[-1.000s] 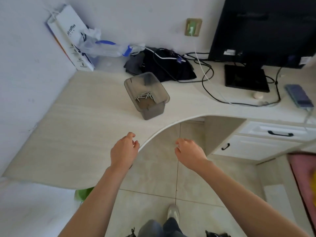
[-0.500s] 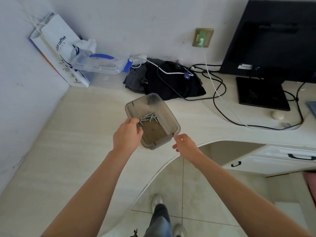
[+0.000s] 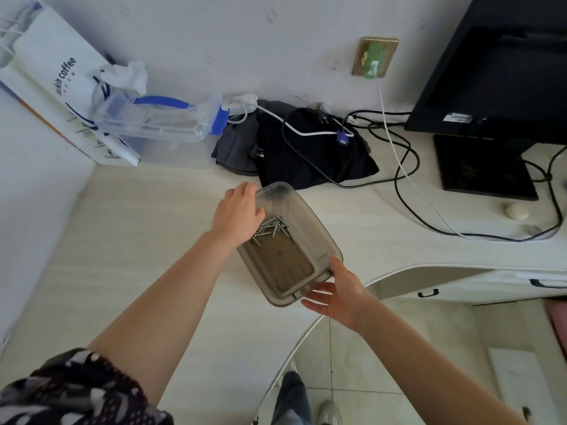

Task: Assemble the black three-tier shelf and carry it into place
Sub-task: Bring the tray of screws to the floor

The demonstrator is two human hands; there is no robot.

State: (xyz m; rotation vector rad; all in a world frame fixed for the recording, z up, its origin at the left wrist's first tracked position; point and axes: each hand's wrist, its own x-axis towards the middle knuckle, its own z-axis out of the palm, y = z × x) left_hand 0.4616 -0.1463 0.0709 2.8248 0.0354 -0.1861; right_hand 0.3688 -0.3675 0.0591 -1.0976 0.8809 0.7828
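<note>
A grey translucent plastic box (image 3: pixel 319 237) stands on the pale desk (image 3: pixel 138 240), with several metal screws (image 3: pixel 273 230) lying loose in its far half. My left hand (image 3: pixel 237 214) holds the box's left wall, thumb inside near the screws and fingers outside. My right hand (image 3: pixel 339 291) touches the box's near right corner, fingers spread straight along the near end and thumb up against the rim. No part of the black shelf is in view.
Against the wall lie a white paper bag (image 3: pixel 58 87), a clear plastic container with a blue handle (image 3: pixel 159 118), dark cloth (image 3: pixel 306 154) and tangled cables (image 3: pixel 399 167). A black monitor (image 3: pixel 497 72) stands at the right. White drawers (image 3: pixel 478 289) sit below the desk's curved edge.
I have stepped closer to the desk. My left hand slid farther along the box's left wall, and my right hand rose from the desk's edge to the box's near corner.
</note>
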